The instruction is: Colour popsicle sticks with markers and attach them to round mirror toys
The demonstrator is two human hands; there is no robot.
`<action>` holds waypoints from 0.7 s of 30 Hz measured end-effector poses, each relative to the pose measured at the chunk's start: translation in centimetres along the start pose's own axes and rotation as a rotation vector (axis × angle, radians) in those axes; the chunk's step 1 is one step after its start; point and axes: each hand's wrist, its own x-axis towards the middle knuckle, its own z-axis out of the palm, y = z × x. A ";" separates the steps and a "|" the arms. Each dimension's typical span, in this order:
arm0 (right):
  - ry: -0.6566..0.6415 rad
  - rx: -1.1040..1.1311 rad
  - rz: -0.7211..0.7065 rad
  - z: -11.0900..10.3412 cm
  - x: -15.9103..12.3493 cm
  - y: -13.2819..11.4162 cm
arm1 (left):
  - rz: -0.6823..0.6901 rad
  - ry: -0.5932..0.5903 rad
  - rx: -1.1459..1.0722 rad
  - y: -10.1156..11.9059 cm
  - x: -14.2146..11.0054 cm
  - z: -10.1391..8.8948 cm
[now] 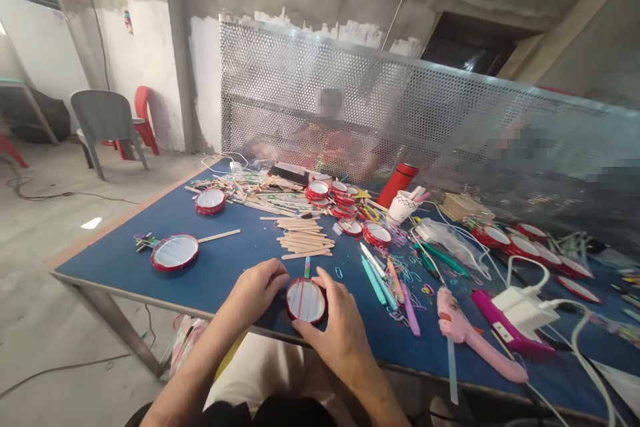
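Note:
A small round drum-like piece [306,300] with a red rim, a pale striped face and a red line down it sits at the table's near edge. A short green-and-coloured strip stands out from its top. My right hand [340,320] grips it from the right, thumb at the lower rim and fingers at the upper right. Just left of the rim, my left hand [263,290] has its fingers curled together; what they hold, if anything, is hidden. Beyond both hands lies a pile of wooden craft sticks [305,238]. To the left rests a larger red-rimmed drum [175,252] with a stick handle.
Pens [377,280] and a pink glue gun [470,337] lie to the right, near a purple power strip [510,327] with white chargers. Behind are more red-rimmed rounds [377,234], a red bottle [398,185], a cup [401,207] and a perforated metal screen [280,80].

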 end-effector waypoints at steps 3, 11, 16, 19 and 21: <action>0.107 0.024 0.030 0.5 -0.4 0.1 | -0.034 -0.037 0.085 0.7 0.8 0.2; 0.141 0.064 -0.058 0.2 -0.8 -0.4 | -0.025 0.017 0.022 -0.3 1.2 0.6; 0.099 0.132 -0.099 1.2 -0.6 -2.0 | -0.124 0.034 -0.400 -2.0 1.0 0.7; -0.009 0.088 0.000 1.3 0.1 -2.6 | -0.092 0.188 -0.440 -2.5 0.7 0.8; -0.138 0.082 0.027 0.6 0.6 -2.5 | -0.050 0.262 -0.378 -2.6 0.6 0.8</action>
